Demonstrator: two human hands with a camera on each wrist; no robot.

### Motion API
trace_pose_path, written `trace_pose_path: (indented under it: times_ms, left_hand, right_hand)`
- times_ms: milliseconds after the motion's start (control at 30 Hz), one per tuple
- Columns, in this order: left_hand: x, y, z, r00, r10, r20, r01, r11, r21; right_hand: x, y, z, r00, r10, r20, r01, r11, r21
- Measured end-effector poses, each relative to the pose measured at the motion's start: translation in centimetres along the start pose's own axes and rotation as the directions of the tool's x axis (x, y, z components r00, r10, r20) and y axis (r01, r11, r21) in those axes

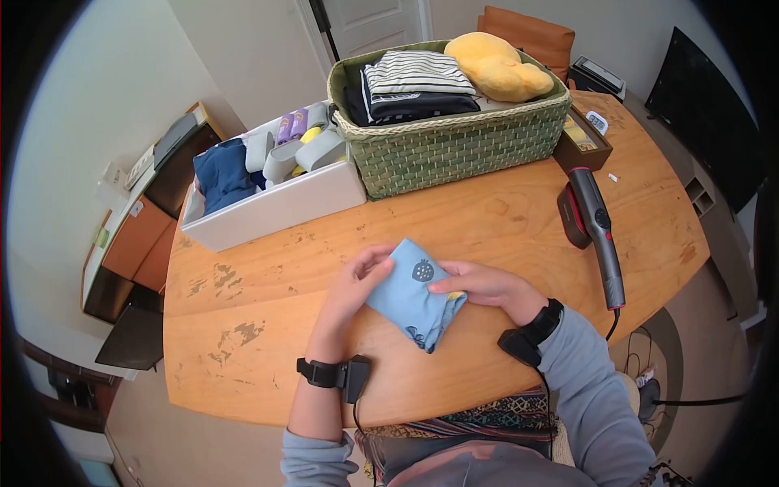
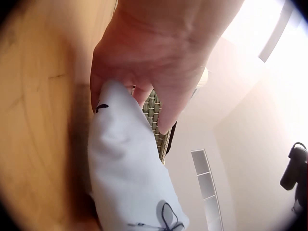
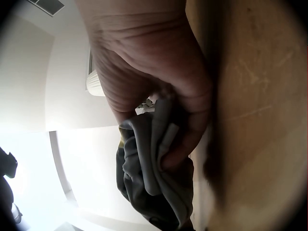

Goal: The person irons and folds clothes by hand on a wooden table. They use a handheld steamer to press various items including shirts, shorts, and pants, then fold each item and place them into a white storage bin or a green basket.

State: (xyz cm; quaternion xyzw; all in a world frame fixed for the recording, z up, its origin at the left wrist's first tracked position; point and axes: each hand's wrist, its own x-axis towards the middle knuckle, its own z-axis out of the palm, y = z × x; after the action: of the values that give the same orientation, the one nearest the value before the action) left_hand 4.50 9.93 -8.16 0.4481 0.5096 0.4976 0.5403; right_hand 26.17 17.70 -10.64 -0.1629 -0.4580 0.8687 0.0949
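Note:
A folded light-blue cloth (image 1: 410,288) with dark strawberry prints and a small yellow patch is held just over the table in front of the body. The left hand (image 1: 363,280) grips its left edge, thumb on the near face and fingers behind. At the right edge, the right hand (image 1: 487,286) pinches the cloth with its thumb lying across the top. Loose layers (image 3: 154,163) of the fold show below the right hand in the right wrist view. The left wrist view shows the cloth's smooth rounded side (image 2: 127,154) under the left hand.
Behind the hands stand a white box (image 1: 284,213) with rolled and folded clothes and a green woven basket (image 1: 458,150) with folded clothes and a yellow plush (image 1: 497,69). A corded hair styler (image 1: 602,231) lies at the right, near a small brown box (image 1: 583,144).

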Motion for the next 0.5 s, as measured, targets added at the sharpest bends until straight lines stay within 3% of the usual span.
trace_pose_path:
  times_ms: [33, 167, 267, 500]
  left_hand:
    - [0.0, 0.0, 0.1, 0.996, -0.038, 0.080, 0.033, 0.998, 0.057]
    - [-0.1, -0.7, 0.3, 0.987, -0.033, 0.156, 0.019, 0.996, 0.088]
    - [0.0, -0.9, 0.3, 0.988, -0.013, 0.155, 0.001, 0.997, 0.074]
    - [0.1, -1.0, 0.3, 1.000, 0.003, 0.004, -0.003, 1.000, 0.021]
  right_hand:
    - [0.0, 0.0, 0.0, 1.000, 0.001, 0.000, -0.001, 1.000, 0.000]
    - [-0.1, 0.0, 0.0, 1.000, 0.008, 0.010, -0.007, 0.998, -0.062]
    - [0.1, 0.1, 0.1, 1.000, 0.012, 0.009, -0.011, 1.000, -0.024]
    - [0.1, 0.4, -0.5, 0.995, 0.064, -0.076, -0.060, 0.996, 0.062]
